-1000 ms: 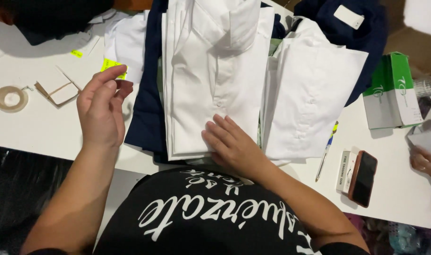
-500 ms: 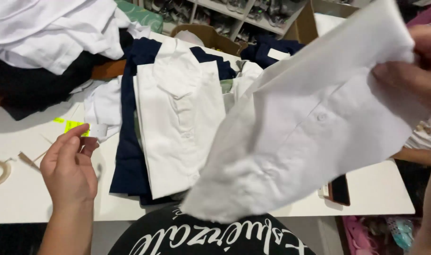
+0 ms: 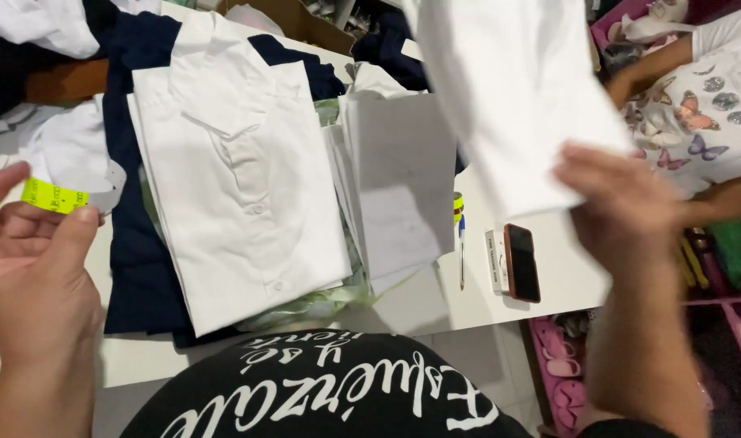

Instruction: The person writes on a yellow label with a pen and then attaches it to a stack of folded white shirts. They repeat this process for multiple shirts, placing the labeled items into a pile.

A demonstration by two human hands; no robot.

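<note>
Since half a second ago, the right hand is carrying the lifted white shirt farther off to the right, so the sheet-topped stack beneath it is showing again near the desk's middle. That shirt is hanging in the air above the desk's right edge, its lower hem pinched by the right hand's closed fingers; the motion is blurring the exact grip. The left hand is staying over the desk's left edge, thumb and fingers clenched lightly on a small yellow sticker with a white tab beside it.

A folded white shirt is lying on a dark navy garment toward the desk's near edge, with thin greenish plastic peeking out under it. Along the right edge a pen, a small white box and a dark phone are lying just beside one another. Another person's arm and patterned top are showing beyond the right edge.

By the look of it, the step in hand is pulling one shirt off the pile while keeping the sticker ready. The next move is likely calling for a flat, steady shirt surface and a clean press of the sticker, without letting it curl onto the fingers.
</note>
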